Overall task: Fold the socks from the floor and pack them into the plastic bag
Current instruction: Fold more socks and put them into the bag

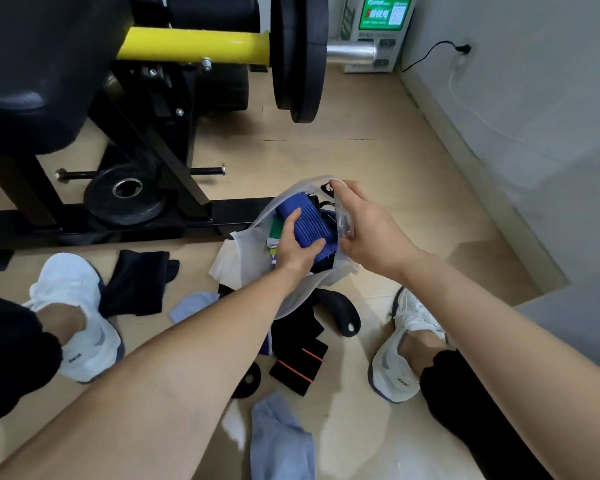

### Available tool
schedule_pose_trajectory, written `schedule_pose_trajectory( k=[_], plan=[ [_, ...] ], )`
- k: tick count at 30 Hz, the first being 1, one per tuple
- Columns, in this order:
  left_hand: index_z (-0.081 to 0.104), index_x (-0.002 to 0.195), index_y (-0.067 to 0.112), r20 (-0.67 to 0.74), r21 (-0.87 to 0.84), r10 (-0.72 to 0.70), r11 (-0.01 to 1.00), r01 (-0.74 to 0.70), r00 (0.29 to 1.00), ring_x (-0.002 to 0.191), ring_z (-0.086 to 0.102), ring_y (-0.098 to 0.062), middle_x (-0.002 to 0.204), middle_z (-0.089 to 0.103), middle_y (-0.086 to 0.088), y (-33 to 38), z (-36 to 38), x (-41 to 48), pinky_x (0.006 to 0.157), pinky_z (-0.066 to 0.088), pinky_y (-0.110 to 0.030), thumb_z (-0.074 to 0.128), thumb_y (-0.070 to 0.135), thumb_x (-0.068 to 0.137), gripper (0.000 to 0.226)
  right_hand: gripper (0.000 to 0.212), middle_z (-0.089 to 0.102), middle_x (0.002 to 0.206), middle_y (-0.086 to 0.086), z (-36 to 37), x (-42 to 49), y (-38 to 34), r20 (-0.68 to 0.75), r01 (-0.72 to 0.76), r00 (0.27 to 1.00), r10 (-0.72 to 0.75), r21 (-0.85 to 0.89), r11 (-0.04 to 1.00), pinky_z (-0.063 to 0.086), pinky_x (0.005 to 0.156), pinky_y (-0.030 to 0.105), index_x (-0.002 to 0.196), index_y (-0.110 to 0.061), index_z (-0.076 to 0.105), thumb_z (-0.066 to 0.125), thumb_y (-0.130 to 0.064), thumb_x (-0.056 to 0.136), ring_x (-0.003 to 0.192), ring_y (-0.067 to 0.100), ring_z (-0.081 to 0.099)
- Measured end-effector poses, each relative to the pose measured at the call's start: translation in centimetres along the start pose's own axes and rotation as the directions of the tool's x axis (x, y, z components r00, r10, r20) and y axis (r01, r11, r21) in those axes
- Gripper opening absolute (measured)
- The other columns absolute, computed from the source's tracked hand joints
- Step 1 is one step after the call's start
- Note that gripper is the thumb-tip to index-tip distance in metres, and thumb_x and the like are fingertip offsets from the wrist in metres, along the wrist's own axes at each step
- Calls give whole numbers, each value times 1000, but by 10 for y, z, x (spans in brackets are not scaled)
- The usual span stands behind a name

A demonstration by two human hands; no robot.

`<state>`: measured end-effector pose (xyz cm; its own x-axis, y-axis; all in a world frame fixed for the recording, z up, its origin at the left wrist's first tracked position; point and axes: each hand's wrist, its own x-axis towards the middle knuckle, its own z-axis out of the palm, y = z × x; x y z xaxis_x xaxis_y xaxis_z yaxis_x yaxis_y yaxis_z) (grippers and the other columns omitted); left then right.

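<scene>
My left hand point(293, 245) grips a folded blue sock point(309, 221) inside the mouth of the translucent white plastic bag point(236, 261), which lies on the floor ahead of me. My right hand point(368, 230) pinches the bag's right rim and holds it open. More dark and green fabric shows inside the bag. Loose on the floor lie a black sock point(137, 282), two light blue socks point(191, 304) point(281, 441), a black sock with orange stripes point(300, 367) and another black sock point(340, 311).
A black and yellow weight machine point(153, 98) with plates stands at the back left, its base bar just behind the bag. My white shoes point(77, 317) point(400, 351) flank the socks. A grey wall runs along the right; a charging kiosk point(378, 29) stands far back.
</scene>
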<state>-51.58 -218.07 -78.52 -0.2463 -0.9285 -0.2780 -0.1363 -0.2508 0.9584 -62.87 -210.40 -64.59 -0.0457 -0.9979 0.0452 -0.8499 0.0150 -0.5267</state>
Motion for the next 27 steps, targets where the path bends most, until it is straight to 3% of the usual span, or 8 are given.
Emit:
schedule_pose_trajectory(
  k=[2, 5, 9, 12, 14, 16, 23, 27],
  plan=[
    [35, 153, 30, 69, 329, 75, 940, -94, 995, 135, 48, -25, 149, 44, -7, -14, -3, 13, 115, 40, -41, 78, 16, 84, 82, 84, 32, 149, -6, -2, 1, -1, 0, -16, 1000, 16, 0, 1000, 44, 85, 26, 151, -15, 29, 61, 8, 77, 101, 25, 56],
    [30, 156, 33, 150, 742, 123, 642, -194, 981, 140, 34, -36, 154, 25, -15, -26, -5, 18, 117, 33, -46, 75, 33, 88, 81, 83, 33, 149, -5, 0, 4, 0, 2, -27, 1000, 27, -7, 1000, 35, 76, 17, 151, -16, 30, 58, 8, 78, 90, 17, 48],
    [40, 151, 25, 263, 911, 340, 221, -349, 903, 139, 31, -36, 162, 19, -17, -24, -5, 13, 111, 34, -45, 73, 46, 85, 76, 87, 32, 150, -6, 7, 5, -1, -10, -31, 999, 32, 20, 999, 47, 93, 32, 153, -16, 28, 54, 11, 74, 117, 27, 52],
    [46, 147, 26, 403, 902, 322, 20, -432, 857, 147, 24, -33, 166, 20, -7, -25, -14, 21, 116, 26, -46, 62, 58, 89, 68, 88, 32, 150, -4, 11, 3, -2, -18, 6, 1000, -6, 5, 1000, 49, 92, 36, 152, -15, 28, 53, 12, 73, 116, 29, 53],
    [37, 154, 29, 420, 902, 217, 9, -432, 881, 153, 13, -32, 169, 14, -4, -24, -19, 28, 120, 20, -46, 52, 64, 93, 72, 86, 34, 150, -2, 12, 1, -1, -21, 27, 999, -27, -3, 1000, 49, 87, 33, 152, -14, 29, 55, 12, 74, 108, 29, 56],
    [26, 159, 32, 390, 914, 93, 80, -397, 916, 155, 5, -31, 170, 6, -3, -21, -24, 37, 122, 18, -47, 46, 67, 95, 76, 85, 35, 149, 1, 13, -2, 1, -26, 59, 998, -59, -4, 998, 47, 82, 29, 152, -12, 30, 58, 12, 75, 103, 30, 58],
    [7, 162, 30, 334, 931, -144, 206, -302, 931, 155, -10, -34, 170, -12, -4, -16, -12, 54, 126, 9, -51, 44, 67, 97, 84, 83, 37, 147, 4, 9, -11, -11, -8, 60, 998, -60, -17, 998, 41, 86, 24, 150, -10, 32, 65, 8, 76, 121, 26, 49],
    [13, 162, 28, 350, 905, -238, 334, -263, 906, 154, -14, -40, 169, -10, -11, 5, -8, 51, 126, -3, -49, 36, 70, 97, 81, 80, 40, 143, 2, 5, -18, -11, 21, 30, 999, -30, -13, 999, 36, 85, 16, 151, -12, 32, 63, 4, 79, 118, 22, 51]
  ],
)
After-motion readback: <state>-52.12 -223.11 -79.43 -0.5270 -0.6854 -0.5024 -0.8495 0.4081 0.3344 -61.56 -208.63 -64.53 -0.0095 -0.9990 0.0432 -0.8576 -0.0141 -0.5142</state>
